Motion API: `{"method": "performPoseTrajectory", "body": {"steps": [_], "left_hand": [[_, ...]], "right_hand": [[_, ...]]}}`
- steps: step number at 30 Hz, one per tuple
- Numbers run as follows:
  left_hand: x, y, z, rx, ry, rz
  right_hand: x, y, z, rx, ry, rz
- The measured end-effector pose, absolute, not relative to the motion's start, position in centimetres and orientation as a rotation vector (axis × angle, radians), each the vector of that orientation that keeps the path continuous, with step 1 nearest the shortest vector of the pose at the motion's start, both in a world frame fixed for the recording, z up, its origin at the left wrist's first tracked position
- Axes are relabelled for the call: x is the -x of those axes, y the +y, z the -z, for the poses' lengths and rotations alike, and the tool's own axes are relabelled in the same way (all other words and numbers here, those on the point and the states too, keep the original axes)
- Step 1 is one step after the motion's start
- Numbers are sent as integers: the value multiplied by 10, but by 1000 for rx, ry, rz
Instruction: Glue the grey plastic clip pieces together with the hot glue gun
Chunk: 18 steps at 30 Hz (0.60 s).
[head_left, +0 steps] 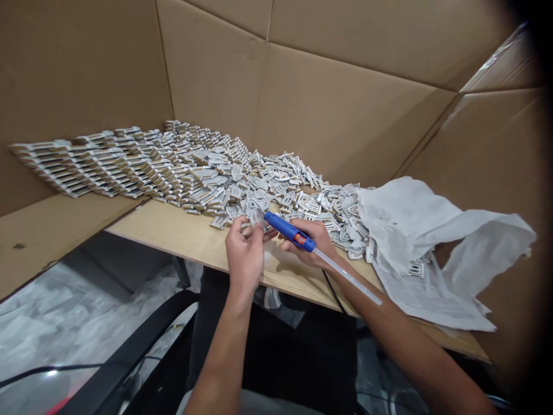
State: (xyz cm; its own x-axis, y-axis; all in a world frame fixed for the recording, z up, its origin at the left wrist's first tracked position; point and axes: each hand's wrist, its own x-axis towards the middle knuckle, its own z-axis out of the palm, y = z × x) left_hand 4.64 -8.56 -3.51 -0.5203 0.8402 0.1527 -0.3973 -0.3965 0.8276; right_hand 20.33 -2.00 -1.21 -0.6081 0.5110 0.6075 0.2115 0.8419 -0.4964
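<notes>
My right hand [313, 242] is wrapped round a blue hot glue gun [287, 229]. A long clear glue stick [348, 278] runs out of its back end, over my forearm. In my left hand [245, 251], pinched between thumb and fingers, is a small flat whitish piece [256, 218]. The glue gun's front end is close by this piece; whether they touch I cannot tell. Just beyond my hands lies a loose heap of similar grey-white slotted pieces [259, 187]. My fingers partly hide the piece I hold.
Neat leaning stacks of the pieces [108, 164] fill the left side of the wooden tabletop [181, 237]. A torn white sheet bag [415, 219] lies at the right with pieces inside. Cardboard walls [216, 69] enclose the table. A black cable [332, 288] hangs over the front edge.
</notes>
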Motion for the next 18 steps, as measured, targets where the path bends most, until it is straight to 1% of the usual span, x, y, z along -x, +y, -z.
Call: {"method": "performPoseTrajectory", "body": {"steps": [11,18], "left_hand": [[-50,-90,30,-786,1010,-1982],[-52,-95,26,-835,979,-1989]], "right_hand": [[-202,-22,8,471,-2247,-425],[-204,-22,7,544,-2260,-444]]}}
